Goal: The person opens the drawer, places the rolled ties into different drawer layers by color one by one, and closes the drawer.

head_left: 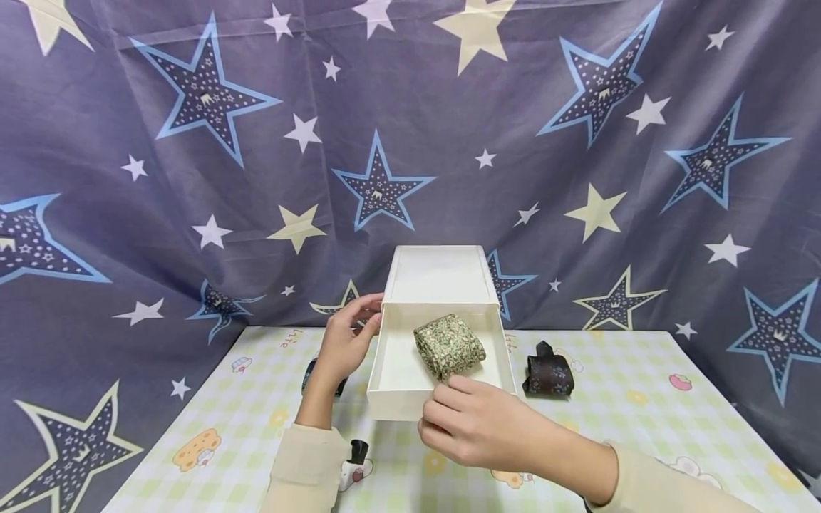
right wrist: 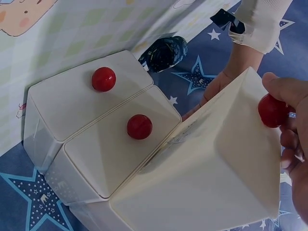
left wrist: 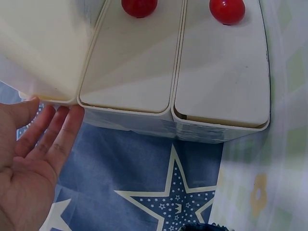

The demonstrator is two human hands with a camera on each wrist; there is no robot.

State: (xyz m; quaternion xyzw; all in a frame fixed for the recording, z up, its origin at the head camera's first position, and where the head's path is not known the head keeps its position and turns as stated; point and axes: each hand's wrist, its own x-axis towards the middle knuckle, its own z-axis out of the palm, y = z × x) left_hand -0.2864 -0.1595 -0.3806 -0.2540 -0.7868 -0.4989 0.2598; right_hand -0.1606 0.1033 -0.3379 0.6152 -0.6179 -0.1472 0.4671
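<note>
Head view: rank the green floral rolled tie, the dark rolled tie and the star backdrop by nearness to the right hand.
From the right hand:
1. Green floral rolled tie, in the open drawer just beyond the fingertips.
2. Dark rolled tie, on the table right of the drawer.
3. Star backdrop, behind everything.

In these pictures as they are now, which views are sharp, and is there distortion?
Head view: even light, sharp; the open drawer casts only soft shadow. Left wrist view: the drawer fronts bulge from wide-lens distortion. Right wrist view: the right hand is near and blurred.
</note>
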